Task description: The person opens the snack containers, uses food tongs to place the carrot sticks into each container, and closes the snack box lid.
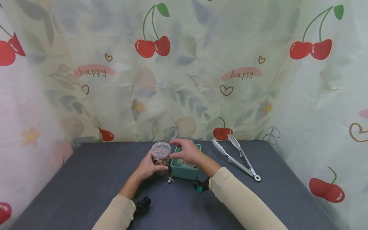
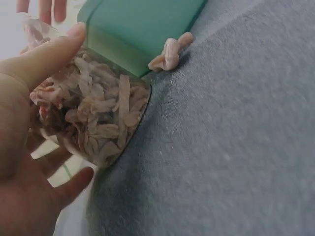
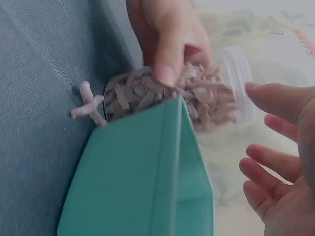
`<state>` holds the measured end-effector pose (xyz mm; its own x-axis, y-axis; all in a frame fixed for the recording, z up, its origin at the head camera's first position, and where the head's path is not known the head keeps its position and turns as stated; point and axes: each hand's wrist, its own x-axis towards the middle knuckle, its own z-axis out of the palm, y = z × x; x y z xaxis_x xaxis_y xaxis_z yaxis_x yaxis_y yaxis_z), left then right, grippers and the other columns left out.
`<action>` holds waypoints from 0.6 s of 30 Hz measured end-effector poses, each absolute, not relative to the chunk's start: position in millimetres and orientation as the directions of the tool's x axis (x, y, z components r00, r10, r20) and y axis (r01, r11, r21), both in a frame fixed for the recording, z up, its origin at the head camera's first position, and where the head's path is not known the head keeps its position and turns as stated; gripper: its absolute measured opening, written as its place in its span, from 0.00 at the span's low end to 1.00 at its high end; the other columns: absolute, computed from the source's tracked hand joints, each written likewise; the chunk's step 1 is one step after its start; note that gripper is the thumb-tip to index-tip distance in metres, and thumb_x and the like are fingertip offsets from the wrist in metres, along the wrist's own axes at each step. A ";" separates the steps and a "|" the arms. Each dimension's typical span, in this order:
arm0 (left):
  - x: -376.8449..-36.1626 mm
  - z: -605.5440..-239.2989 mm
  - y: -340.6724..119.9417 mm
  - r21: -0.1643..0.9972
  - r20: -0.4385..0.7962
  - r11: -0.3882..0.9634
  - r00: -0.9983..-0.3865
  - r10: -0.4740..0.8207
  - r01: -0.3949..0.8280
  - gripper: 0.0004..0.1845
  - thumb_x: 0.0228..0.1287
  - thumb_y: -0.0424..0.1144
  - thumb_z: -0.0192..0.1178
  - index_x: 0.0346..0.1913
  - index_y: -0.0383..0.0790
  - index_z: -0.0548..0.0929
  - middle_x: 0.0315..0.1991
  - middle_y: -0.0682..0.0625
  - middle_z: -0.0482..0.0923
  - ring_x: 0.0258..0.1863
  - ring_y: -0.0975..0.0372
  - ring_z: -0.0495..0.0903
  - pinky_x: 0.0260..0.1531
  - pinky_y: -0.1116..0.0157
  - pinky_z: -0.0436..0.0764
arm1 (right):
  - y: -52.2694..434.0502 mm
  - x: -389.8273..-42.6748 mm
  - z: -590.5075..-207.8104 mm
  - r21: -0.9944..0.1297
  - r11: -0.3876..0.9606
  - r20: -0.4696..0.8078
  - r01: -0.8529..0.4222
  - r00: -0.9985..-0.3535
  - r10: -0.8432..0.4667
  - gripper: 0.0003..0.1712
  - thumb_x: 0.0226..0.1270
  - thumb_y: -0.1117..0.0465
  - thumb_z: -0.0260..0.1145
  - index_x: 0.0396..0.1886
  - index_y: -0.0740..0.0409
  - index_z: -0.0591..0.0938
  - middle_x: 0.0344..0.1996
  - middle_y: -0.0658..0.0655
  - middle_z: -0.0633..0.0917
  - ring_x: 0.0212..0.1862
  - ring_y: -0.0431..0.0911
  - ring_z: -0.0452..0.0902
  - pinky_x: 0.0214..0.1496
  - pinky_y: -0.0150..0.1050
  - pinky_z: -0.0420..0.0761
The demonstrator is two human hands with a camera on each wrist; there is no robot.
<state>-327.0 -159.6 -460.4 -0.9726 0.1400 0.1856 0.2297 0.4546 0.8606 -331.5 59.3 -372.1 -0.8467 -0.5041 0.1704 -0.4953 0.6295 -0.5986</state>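
Note:
My left hand (image 1: 152,166) grips a clear plastic jar (image 1: 161,157) packed with pale brown dried strips, standing on the dark grey table. In the left wrist view its thumb and fingers (image 2: 74,182) curl round the jar (image 2: 93,118). My right hand (image 1: 184,150) hovers above a teal box (image 1: 184,172) just right of the jar. Its fingers (image 3: 270,169) are spread and relaxed beside the jar's clear rim (image 3: 236,73), holding nothing. Whether they touch the rim is unclear. The teal box (image 3: 142,187) holds some of the same strips.
One loose pale strip piece (image 1: 171,180) lies on the table (image 1: 86,179) in front of the jar and box. Metal tongs (image 1: 238,157) lie to the right of the box. A cherry-print cloth backs the table on all sides.

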 end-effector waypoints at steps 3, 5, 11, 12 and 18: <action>-324.5 -462.0 -163.1 0.860 0.162 0.464 -0.976 0.148 0.213 0.55 0.44 0.45 0.79 0.72 0.36 0.56 0.60 0.39 0.71 0.60 0.48 0.70 0.56 0.48 0.69 | 74.3 -329.9 -372.1 -0.611 0.615 0.206 -0.498 -0.851 -0.483 0.27 0.62 0.54 0.71 0.62 0.49 0.78 0.57 0.50 0.79 0.56 0.50 0.74 0.51 0.47 0.75; -322.3 -461.1 -167.8 0.861 0.155 0.463 -0.975 0.159 0.212 0.56 0.45 0.45 0.79 0.73 0.38 0.54 0.63 0.38 0.68 0.62 0.46 0.69 0.56 0.47 0.70 | 86.1 -329.0 -370.9 -0.620 0.612 0.221 -0.492 -0.857 -0.465 0.25 0.63 0.54 0.71 0.61 0.49 0.79 0.56 0.50 0.80 0.56 0.50 0.74 0.51 0.48 0.75; -314.9 -455.0 -190.4 0.851 0.189 0.461 -0.966 0.176 0.250 0.55 0.49 0.44 0.77 0.75 0.41 0.52 0.71 0.37 0.59 0.66 0.43 0.63 0.58 0.45 0.68 | 132.3 -328.8 -372.1 -0.634 0.634 0.240 -0.442 -0.892 -0.383 0.22 0.64 0.55 0.70 0.58 0.51 0.81 0.52 0.52 0.82 0.55 0.53 0.75 0.49 0.48 0.77; -313.3 -454.1 -195.0 0.847 0.201 0.463 -0.964 0.177 0.262 0.54 0.50 0.44 0.76 0.75 0.40 0.53 0.71 0.37 0.59 0.66 0.42 0.63 0.58 0.44 0.68 | 141.0 -328.1 -372.9 -0.635 0.640 0.242 -0.433 -0.898 -0.368 0.22 0.64 0.55 0.70 0.58 0.51 0.81 0.52 0.52 0.82 0.54 0.54 0.76 0.49 0.47 0.77; -304.2 -449.9 -222.5 0.777 0.289 0.547 -0.949 0.128 0.310 0.46 0.55 0.45 0.73 0.73 0.40 0.59 0.70 0.38 0.62 0.65 0.44 0.66 0.58 0.43 0.67 | 194.0 -322.5 -381.6 -0.576 0.704 0.301 -0.415 -0.909 -0.290 0.21 0.63 0.56 0.71 0.55 0.55 0.82 0.50 0.55 0.83 0.51 0.54 0.78 0.45 0.49 0.78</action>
<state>-304.2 -222.5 -449.9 -0.9488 0.1281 0.2886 0.3103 0.5471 0.7774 -322.5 194.0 -381.6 -0.9087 -0.2895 0.3008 -0.4151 0.7040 -0.5762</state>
